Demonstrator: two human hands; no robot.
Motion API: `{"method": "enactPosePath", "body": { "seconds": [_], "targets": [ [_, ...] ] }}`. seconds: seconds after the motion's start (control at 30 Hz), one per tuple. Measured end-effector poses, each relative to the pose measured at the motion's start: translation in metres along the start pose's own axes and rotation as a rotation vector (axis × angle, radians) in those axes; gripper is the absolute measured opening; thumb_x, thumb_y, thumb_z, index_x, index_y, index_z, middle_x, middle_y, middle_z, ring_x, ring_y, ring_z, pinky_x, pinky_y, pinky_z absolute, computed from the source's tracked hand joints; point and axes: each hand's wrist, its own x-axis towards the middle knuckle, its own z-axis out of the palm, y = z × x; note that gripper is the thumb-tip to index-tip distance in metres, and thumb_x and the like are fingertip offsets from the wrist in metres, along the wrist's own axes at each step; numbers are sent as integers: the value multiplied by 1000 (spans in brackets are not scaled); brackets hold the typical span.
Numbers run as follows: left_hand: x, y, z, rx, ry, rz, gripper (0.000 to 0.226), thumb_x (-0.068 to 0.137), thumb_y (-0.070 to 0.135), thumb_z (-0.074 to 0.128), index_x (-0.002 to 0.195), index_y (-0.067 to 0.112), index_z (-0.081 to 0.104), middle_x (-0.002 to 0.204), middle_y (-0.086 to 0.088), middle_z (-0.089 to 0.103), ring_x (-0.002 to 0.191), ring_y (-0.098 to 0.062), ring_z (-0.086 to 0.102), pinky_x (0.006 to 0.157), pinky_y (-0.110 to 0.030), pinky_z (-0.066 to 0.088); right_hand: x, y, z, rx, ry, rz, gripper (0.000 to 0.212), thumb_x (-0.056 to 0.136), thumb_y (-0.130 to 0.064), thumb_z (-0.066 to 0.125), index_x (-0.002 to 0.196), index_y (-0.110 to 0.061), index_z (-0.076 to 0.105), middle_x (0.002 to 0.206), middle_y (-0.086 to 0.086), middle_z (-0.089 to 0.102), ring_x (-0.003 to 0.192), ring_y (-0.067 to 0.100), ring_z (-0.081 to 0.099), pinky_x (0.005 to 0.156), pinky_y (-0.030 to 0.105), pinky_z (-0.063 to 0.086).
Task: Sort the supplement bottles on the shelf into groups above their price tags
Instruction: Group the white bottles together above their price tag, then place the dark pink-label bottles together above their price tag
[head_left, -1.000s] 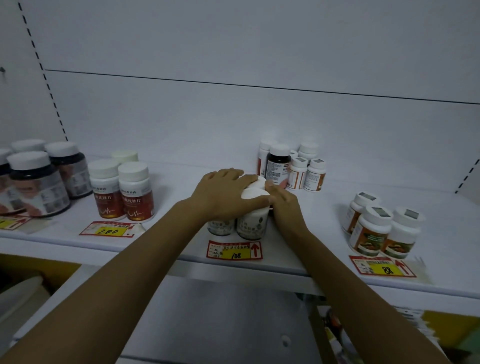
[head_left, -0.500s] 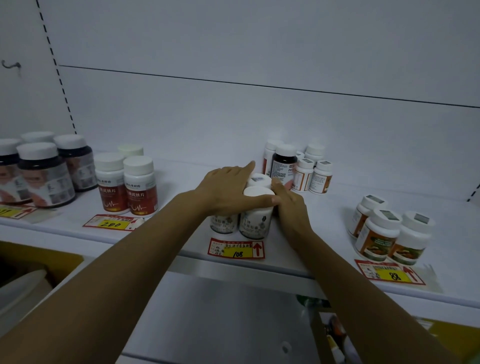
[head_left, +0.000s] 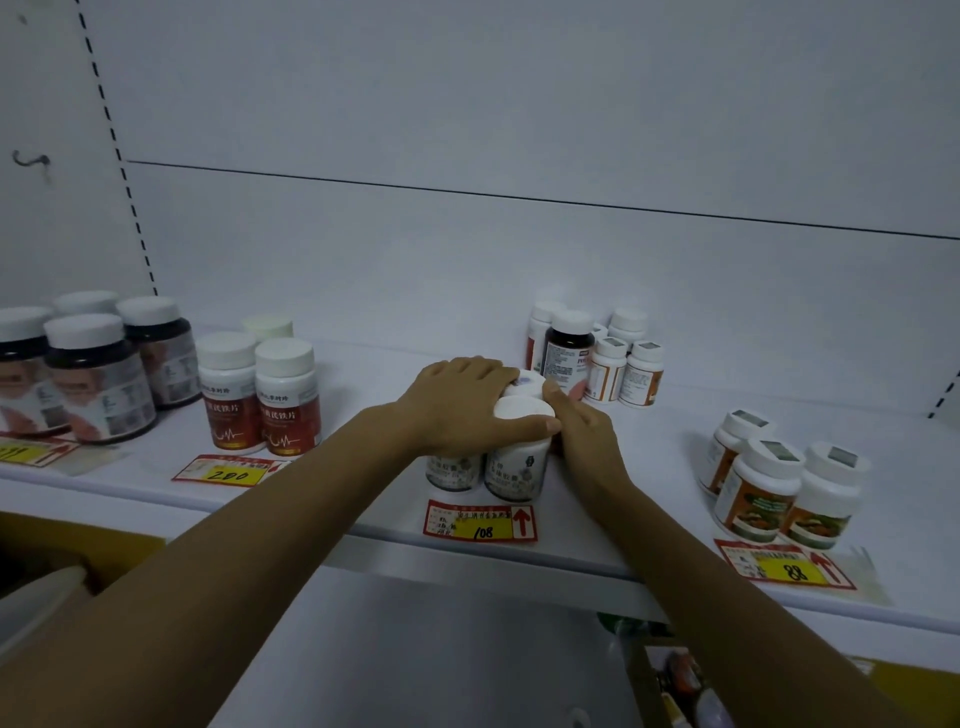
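the white bottles (head_left: 517, 460) are clustered on the shelf (head_left: 670, 441), just behind the price tag (head_left: 480, 524) marked 108. the left hand (head_left: 462, 402) is laid over their caps, with fingers and thumb curved round the front cap. the right hand (head_left: 584, 439) is pressed against the cluster's right side, fingers nearly straight, nothing held in it. red-labelled bottles (head_left: 260, 400) are seen well to the left, and orange-labelled bottles (head_left: 769, 493) well to the right.
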Motion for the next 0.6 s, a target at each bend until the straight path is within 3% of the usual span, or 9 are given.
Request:
{"method": "enactPosePath", "body": {
  "seconds": [0.07, 0.2, 0.3, 0.37, 0.47, 0.6],
  "targets": [
    [-1, 0, -1, 9, -16, 14, 86, 77, 78, 28, 145, 26, 22, 153, 0, 27, 137, -21, 28, 113, -43, 21, 1, -3, 0, 22, -10, 37, 37, 96, -40, 44, 122, -17, 56, 122, 11, 63, 107, 24, 61, 92, 36, 51],
    [6, 0, -14, -21, -65, 26, 99, 67, 87, 12, 146, 27, 21, 151, -3, 32, 135, -24, 32, 108, -47, 26, 17, -21, -3, 53, 1, 145, 40, 94, -46, 45, 112, -15, 64, 105, 7, 70, 95, 20, 66, 74, 31, 55],
    [15, 0, -24, 1, -9, 46, 84, 77, 78, 16, 140, 25, 35, 141, -4, 46, 125, -24, 46, 100, -44, 34, 35, -32, -6, -149, 81, 22, 25, 89, -37, 58, 92, -14, 68, 96, 6, 72, 91, 23, 67, 83, 41, 56],
    [20, -2, -27, 14, 16, 72, 79, 80, 76, 18, 133, 23, 43, 134, -2, 53, 118, -21, 51, 97, -42, 37, 48, -40, -8, -358, 185, -113, 16, 87, -28, 61, 89, -14, 68, 89, 3, 70, 86, 20, 66, 75, 32, 55],
    [29, -9, -30, 49, 28, 83, 75, 81, 76, 22, 130, 25, 46, 130, 1, 56, 115, -20, 53, 91, -39, 38, 75, -45, -12, -774, 307, -248, 23, 87, -29, 58, 104, -14, 65, 100, 3, 65, 92, 19, 60, 73, 28, 45],
    [38, -19, -34, 93, 28, 101, 64, 84, 70, 33, 126, 25, 49, 124, 2, 60, 110, -18, 55, 86, -33, 39, 111, -38, -14, -1052, 209, -218, 58, 88, -37, 56, 140, -17, 40, 140, 13, 46, 129, 31, 42, 102, 42, 37]
  ]
}}
